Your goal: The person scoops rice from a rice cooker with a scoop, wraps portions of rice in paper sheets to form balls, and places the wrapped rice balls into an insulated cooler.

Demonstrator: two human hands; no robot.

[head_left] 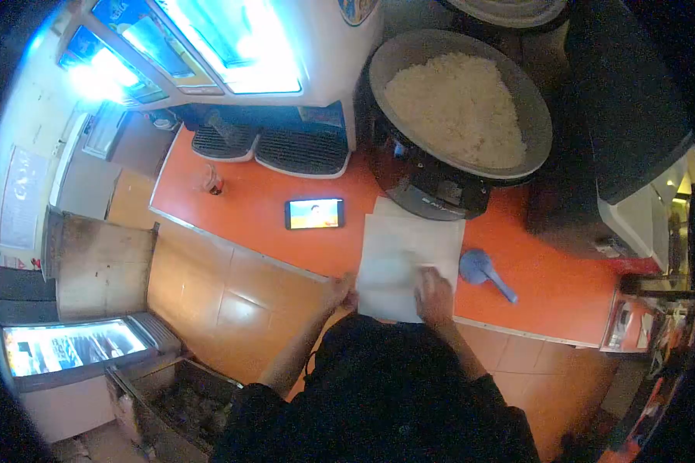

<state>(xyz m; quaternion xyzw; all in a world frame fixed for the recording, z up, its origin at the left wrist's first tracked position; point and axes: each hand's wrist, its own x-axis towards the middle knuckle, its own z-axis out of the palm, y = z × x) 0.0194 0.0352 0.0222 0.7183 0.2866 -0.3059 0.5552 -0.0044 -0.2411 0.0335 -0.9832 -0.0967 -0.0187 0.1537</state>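
White paper sheets (378,297) lie on the orange counter in front of my body. My left hand (345,295) is at the left edge of the paper, low down, and its fingers are too small and dark to make out. Over the right part of the paper is my right hand (434,293), its fingers bent. Something pale and blurred shows beside its fingertips, and I cannot make out what it is. A blue scoop (483,268) with a handle rests just right of the paper.
Behind the paper stands a cooker (440,189) with a wide pan of rice (459,108). A lit phone (314,214) and a small glass (212,181) are on the counter (255,231). A drink machine (316,69) stands behind them. A dark appliance (618,116) is at the right.
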